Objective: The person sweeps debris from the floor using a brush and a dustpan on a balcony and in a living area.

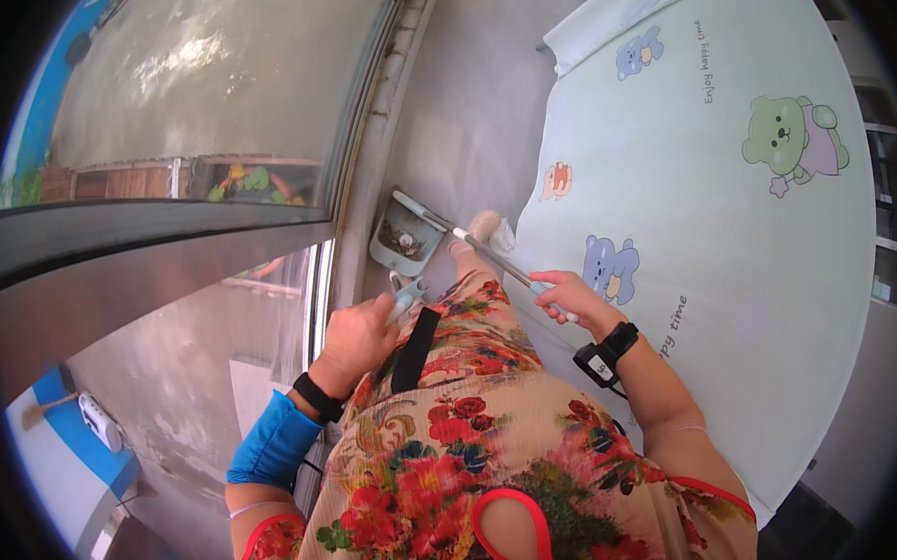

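My left hand (357, 340) grips the light blue handle (403, 306) of a long-handled dustpan. The grey-green pan (412, 267) rests on the floor by the wall, with dark dirt and a small whitish scrap in it. My right hand (569, 299) is closed around the blue and white grip of a broom with a metal stick (498, 258). The broom's lower end (420, 208) reaches across the pan's right edge; its bristles cannot be made out. My foot in a beige shoe (483, 224) stands just right of the pan.
A pale green tablecloth (717, 246) with printed bears and writing covers a table on the right. On the left is a framed glass window (207, 88) above a tiled sill edge (381, 106). Grey floor (463, 92) extends ahead. A white crumpled thing (502, 236) lies near my foot.
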`<state>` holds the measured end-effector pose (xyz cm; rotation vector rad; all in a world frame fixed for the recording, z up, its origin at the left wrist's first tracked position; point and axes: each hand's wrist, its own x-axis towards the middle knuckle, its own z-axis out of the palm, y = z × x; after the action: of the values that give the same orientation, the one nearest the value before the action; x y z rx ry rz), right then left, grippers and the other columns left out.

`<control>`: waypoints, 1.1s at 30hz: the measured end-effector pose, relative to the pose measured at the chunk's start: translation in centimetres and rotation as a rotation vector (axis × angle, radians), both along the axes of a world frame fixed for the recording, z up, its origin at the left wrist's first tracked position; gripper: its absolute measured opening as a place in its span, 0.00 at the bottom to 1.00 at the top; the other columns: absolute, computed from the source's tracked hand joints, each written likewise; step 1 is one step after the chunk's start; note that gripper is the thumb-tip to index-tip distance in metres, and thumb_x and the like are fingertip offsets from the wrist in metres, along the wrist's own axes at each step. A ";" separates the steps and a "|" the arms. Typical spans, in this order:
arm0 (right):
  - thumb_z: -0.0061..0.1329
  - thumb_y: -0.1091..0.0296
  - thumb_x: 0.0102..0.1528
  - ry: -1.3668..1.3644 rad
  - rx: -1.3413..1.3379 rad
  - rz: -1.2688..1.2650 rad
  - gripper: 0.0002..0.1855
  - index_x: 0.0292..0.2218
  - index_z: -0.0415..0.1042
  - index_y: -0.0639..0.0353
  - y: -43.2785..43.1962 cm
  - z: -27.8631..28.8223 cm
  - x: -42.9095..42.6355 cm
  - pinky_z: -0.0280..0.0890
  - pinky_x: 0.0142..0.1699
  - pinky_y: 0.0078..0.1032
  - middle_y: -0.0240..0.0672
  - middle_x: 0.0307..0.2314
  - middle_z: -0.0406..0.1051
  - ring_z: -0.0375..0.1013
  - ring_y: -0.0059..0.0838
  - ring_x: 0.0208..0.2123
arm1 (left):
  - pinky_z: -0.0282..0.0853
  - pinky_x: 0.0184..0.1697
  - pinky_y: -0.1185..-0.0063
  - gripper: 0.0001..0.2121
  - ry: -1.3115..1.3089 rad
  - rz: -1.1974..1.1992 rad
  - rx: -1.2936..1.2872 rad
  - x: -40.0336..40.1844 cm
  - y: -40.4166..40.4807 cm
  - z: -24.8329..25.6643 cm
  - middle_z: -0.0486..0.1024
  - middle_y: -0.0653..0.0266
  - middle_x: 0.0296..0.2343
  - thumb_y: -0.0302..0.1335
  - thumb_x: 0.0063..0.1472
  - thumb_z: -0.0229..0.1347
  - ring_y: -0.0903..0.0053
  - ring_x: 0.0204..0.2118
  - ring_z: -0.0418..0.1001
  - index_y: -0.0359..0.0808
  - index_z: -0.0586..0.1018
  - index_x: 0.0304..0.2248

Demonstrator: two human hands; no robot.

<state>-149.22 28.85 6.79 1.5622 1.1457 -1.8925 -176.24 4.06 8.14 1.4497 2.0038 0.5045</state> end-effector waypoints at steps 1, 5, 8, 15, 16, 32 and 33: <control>0.47 0.80 0.48 0.002 0.048 0.032 0.34 0.57 0.57 0.61 0.6 0.4 0.0 0.54 0.16 0.17 0.30 0.18 0.64 0.62 0.17 0.15 | 0.66 0.24 0.62 0.08 0.008 0.019 -0.005 -0.3 0.7 0.3 0.71 0.53 0.19 0.28 0.50 0.52 0.54 0.22 0.71 0.35 0.66 0.27; 0.47 0.80 0.48 0.023 0.191 -0.001 0.35 0.57 0.56 0.62 3.5 1.0 0.2 0.54 0.16 0.17 0.30 0.17 0.64 0.61 0.17 0.15 | 0.66 0.24 0.62 0.08 0.035 0.070 -0.002 -1.3 4.2 0.9 0.71 0.53 0.18 0.27 0.50 0.52 0.54 0.21 0.71 0.36 0.66 0.27; 0.47 0.80 0.47 0.059 0.249 -0.142 0.35 0.58 0.55 0.62 6.4 0.2 -0.2 0.55 0.16 0.18 0.30 0.17 0.63 0.61 0.17 0.14 | 0.66 0.23 0.61 0.08 0.085 0.057 -0.008 -2.2 8.0 0.5 0.72 0.52 0.17 0.29 0.49 0.53 0.53 0.20 0.71 0.38 0.66 0.27; 0.47 0.80 0.46 0.135 0.360 -0.333 0.35 0.57 0.56 0.65 15.9 -3.2 -2.5 0.56 0.16 0.21 0.32 0.15 0.64 0.61 0.20 0.13 | 0.65 0.22 0.61 0.08 0.160 0.035 0.064 -5.8 20.1 0.9 0.71 0.52 0.17 0.28 0.50 0.53 0.52 0.20 0.70 0.37 0.66 0.27; 0.47 0.80 0.47 0.145 0.343 -0.353 0.35 0.57 0.55 0.65 17.2 -3.5 -2.9 0.56 0.16 0.20 0.32 0.16 0.64 0.61 0.19 0.14 | 0.65 0.23 0.60 0.07 0.152 0.036 0.057 -6.5 22.1 1.4 0.71 0.51 0.18 0.28 0.51 0.53 0.51 0.21 0.70 0.37 0.66 0.27; 0.48 0.81 0.45 0.155 0.350 -0.369 0.35 0.55 0.55 0.70 46.3 -4.9 -16.9 0.56 0.15 0.20 0.33 0.17 0.65 0.62 0.20 0.14 | 0.65 0.25 0.60 0.08 0.174 0.103 0.177 -19.5 55.2 0.3 0.72 0.50 0.18 0.31 0.53 0.52 0.51 0.22 0.70 0.37 0.67 0.27; 0.48 0.81 0.45 0.154 0.363 -0.369 0.35 0.55 0.55 0.70 48.8 -5.3 -18.2 0.56 0.15 0.20 0.33 0.17 0.65 0.62 0.20 0.14 | 0.65 0.25 0.60 0.09 0.171 0.112 0.161 -20.5 57.2 -0.6 0.72 0.51 0.19 0.31 0.53 0.52 0.51 0.23 0.70 0.37 0.67 0.27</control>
<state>-167.43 77.69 1.52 1.9624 1.4091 -2.1599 -196.75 61.25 7.51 1.5262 2.2333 0.6203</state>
